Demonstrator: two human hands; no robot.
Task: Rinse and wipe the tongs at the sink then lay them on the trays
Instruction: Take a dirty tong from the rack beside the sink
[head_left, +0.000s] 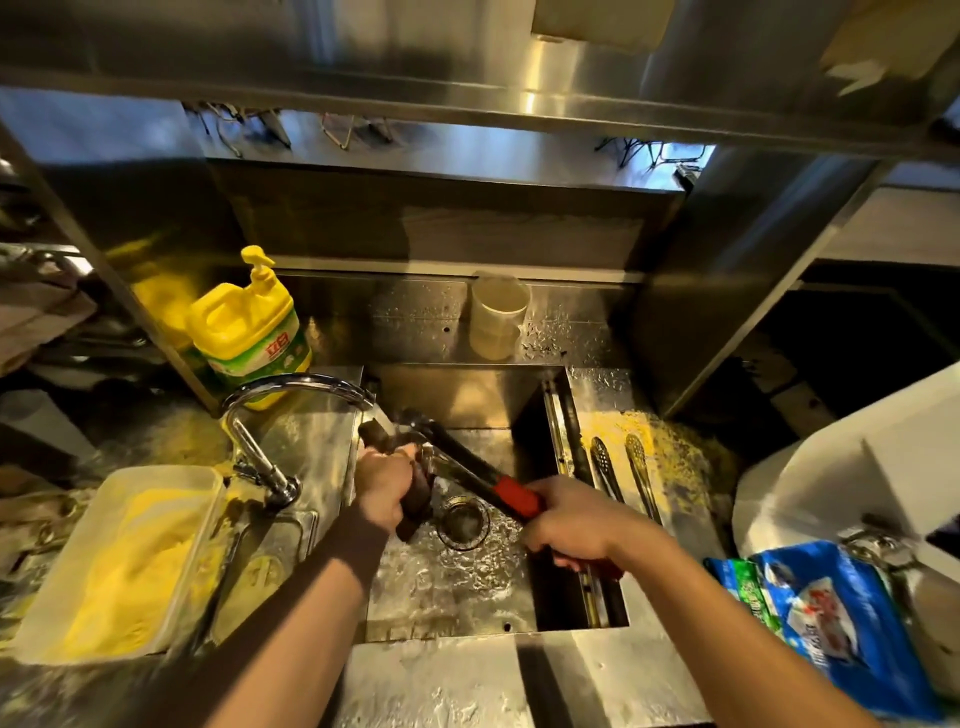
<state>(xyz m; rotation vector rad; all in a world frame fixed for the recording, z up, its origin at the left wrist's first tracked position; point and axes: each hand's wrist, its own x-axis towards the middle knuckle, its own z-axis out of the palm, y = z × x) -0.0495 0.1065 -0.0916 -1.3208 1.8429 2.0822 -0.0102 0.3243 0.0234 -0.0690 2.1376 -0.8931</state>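
Note:
Over the steel sink (457, 587), my right hand (571, 519) grips the red handle of a pair of tongs (470, 465). Its metal arms slant up and left toward the faucet spout (301, 387). My left hand (384, 486) holds a dark cloth (415, 499) wrapped round the tongs near their tips. Another pair of metal tongs (621, 478) lies on the wet counter just right of the sink. The drain (462, 522) shows below the tongs.
A yellow dish soap bottle (249, 327) stands behind the faucet. A clear tub with yellow contents (119, 561) sits at the left. A clear cup (496, 314) stands on the back ledge. A blue packet (831, 618) and a white container (852, 467) are at the right.

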